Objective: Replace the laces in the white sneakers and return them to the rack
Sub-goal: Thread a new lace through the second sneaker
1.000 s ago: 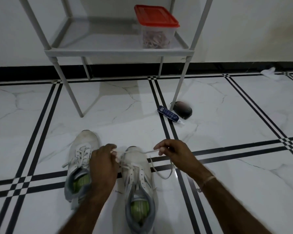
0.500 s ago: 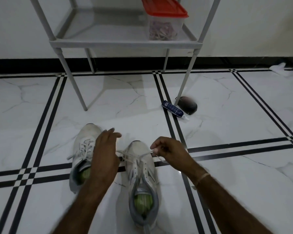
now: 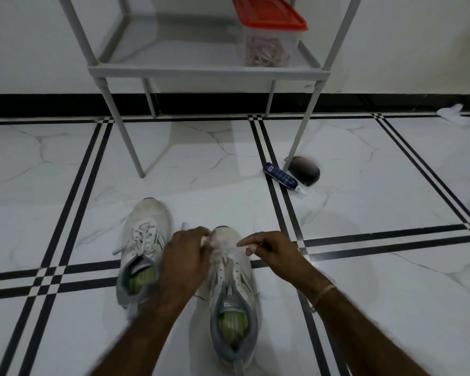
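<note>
The right sneaker [image 3: 236, 289] is sitting on the floor [image 3: 377, 267] at the near middle, toe pointing away, and the person is working at its far eyelets. The left hand [image 3: 185, 256] is curling its fingers round a white lace [image 3: 203, 241] just left of the toe. The right hand [image 3: 272, 251] is hovering at the toe's right side with its forefinger pointing in. It is too blurred for me to tell whether it is pinching anything.

To my eye the lacing is only beginning, since the nearer eyelets are showing bare. I'd say it is calling for even lengths on both sides, the lace lying flat and untwisted, and each crossing drawn snug before the next.

The floor is lying wide and open to the right and to the near left. The rack [image 3: 206, 73] is standing at the far middle, its low shelf rim facing the person and its front legs well beyond the toes. The left sneaker [image 3: 147, 229], already laced, is lying just beside the left forearm, so that elbow is having little room. A red-lidded box [image 3: 269, 36] is taking the shelf's right end, leaving the left part free for the pair. A tube [image 3: 281, 178] and a dark lump [image 3: 304, 173] are lying at the rack's right front leg, worth avoiding when carrying the sneakers over.
</note>
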A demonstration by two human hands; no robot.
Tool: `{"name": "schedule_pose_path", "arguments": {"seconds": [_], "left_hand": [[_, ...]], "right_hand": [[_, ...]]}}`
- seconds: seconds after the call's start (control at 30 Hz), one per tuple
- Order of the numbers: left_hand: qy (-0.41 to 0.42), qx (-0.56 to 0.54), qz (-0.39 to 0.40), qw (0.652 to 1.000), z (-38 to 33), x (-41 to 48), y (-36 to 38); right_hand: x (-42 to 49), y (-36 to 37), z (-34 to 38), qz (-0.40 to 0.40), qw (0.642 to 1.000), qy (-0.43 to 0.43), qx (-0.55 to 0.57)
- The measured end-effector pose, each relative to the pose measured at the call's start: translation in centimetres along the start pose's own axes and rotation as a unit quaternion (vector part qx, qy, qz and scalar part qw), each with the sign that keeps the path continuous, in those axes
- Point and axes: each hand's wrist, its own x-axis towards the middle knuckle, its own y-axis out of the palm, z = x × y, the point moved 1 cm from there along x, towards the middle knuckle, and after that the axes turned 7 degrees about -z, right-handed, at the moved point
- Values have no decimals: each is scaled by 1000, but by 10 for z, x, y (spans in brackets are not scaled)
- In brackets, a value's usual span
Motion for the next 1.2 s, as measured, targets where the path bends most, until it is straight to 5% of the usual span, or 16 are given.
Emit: {"name": "schedule_pose_path", "arguments": {"seconds": [0.13, 0.33, 0.43, 0.73, 0.83, 0.93, 1.2], "left_hand": [[-35, -182, 110, 977, -34, -7, 11], [-68, -109, 28, 991, 1, -6, 4], [-18, -111, 53, 992, -13, -11, 9], [-39, -186, 59, 980, -23, -10, 22], [-76, -190, 13, 979, -10, -8, 23], [-122, -194, -3, 973, -1, -10, 27], [-170, -126, 46, 976, -11, -18, 39]], "right_hand": [[1, 16, 12, -16, 998, 30, 56], [-6, 19, 0, -27, 993, 66, 95], [-7, 29, 3, -53, 992, 59, 101], [-11, 32, 1, -80, 961, 129, 232], [-20, 33, -9, -103, 979, 130, 120], [-27, 49, -16, -29, 989, 112, -88], [-13, 72, -4, -64, 934, 71, -343]]}}
